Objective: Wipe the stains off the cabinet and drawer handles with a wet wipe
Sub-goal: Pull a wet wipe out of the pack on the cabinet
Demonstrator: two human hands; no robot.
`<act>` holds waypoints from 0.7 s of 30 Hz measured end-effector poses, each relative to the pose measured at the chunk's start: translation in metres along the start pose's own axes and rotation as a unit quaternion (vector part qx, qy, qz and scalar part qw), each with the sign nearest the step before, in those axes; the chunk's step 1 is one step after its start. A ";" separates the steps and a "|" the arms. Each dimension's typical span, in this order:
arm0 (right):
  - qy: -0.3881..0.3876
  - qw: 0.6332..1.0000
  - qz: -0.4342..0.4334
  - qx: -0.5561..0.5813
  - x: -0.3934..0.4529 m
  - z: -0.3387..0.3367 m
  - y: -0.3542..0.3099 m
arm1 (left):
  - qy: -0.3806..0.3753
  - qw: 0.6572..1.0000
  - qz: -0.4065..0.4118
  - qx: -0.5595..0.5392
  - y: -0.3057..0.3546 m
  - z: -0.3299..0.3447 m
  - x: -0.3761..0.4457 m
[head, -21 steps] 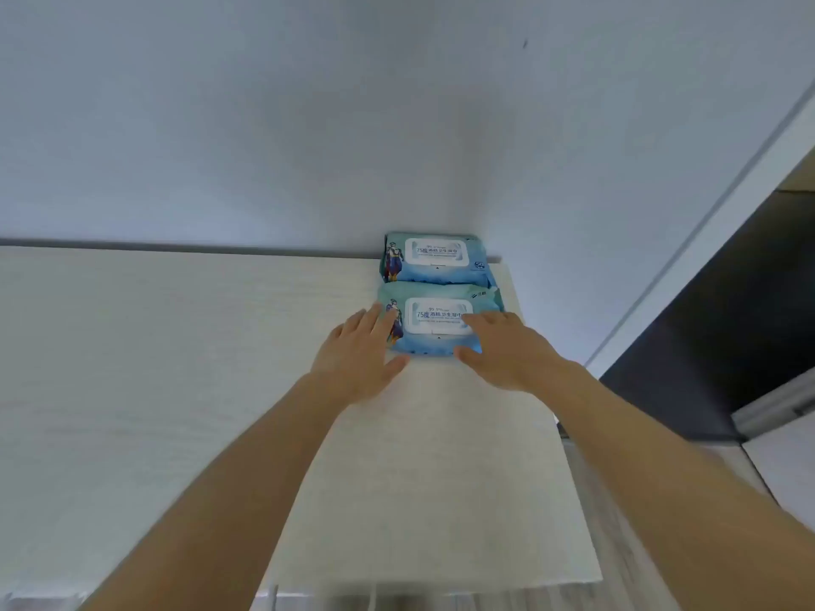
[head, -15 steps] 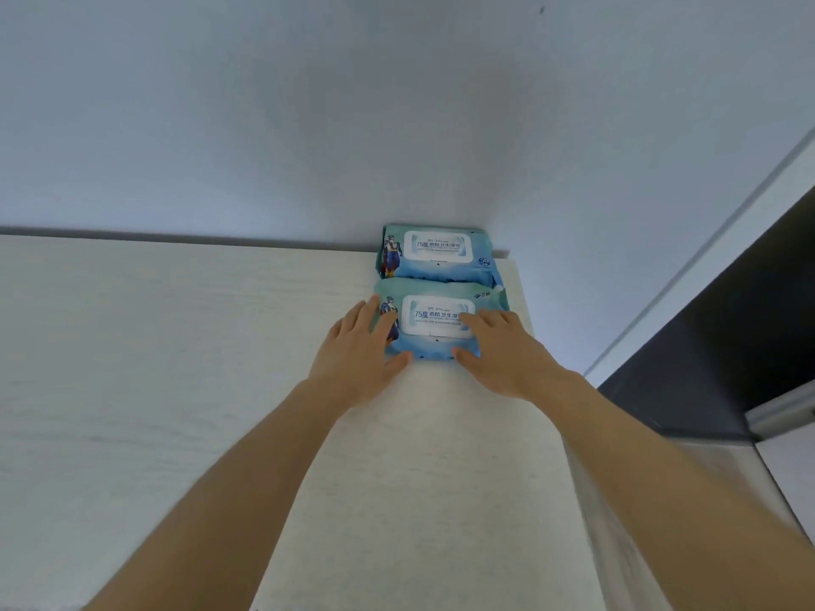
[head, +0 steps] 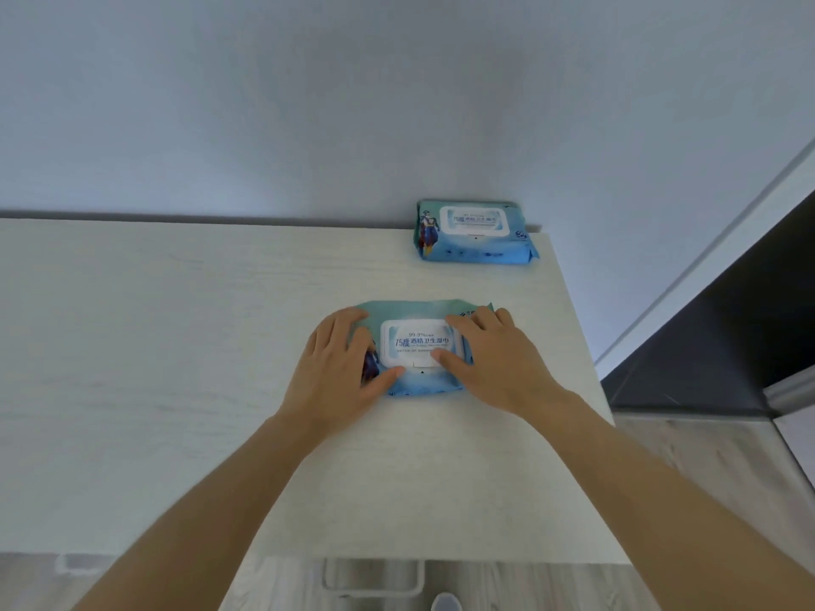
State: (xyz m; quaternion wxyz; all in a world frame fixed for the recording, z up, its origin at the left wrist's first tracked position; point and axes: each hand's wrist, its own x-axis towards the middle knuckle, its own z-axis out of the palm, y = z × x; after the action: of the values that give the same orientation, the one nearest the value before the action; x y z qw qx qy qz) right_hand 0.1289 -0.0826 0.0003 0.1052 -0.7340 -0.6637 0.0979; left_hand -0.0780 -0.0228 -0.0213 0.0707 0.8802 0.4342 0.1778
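Wipe pack [head: 419,381] nearer, off wall

A: Background?
B: Plain pale blue-grey wall [head: 308,103], evenly lit. White wood-grain cabinet top [head: 132,368] butts against it.
A: Right side?
B: White trim strip [head: 705,258] running diagonally, dark panel [head: 727,337] beyond it. Grey wood-look floor [head: 714,456] below.
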 end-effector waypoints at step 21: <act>-0.005 0.998 -0.048 0.027 -0.015 0.018 -0.040 | -0.086 0.993 0.015 -0.082 -0.025 0.009 -0.021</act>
State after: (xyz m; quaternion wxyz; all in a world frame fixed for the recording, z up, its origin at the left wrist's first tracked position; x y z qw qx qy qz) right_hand 0.0843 -0.0927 -0.0053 0.1263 -0.6974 -0.6961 0.1147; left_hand -0.1049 -0.0234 -0.0424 0.1770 0.8898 0.3975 0.1376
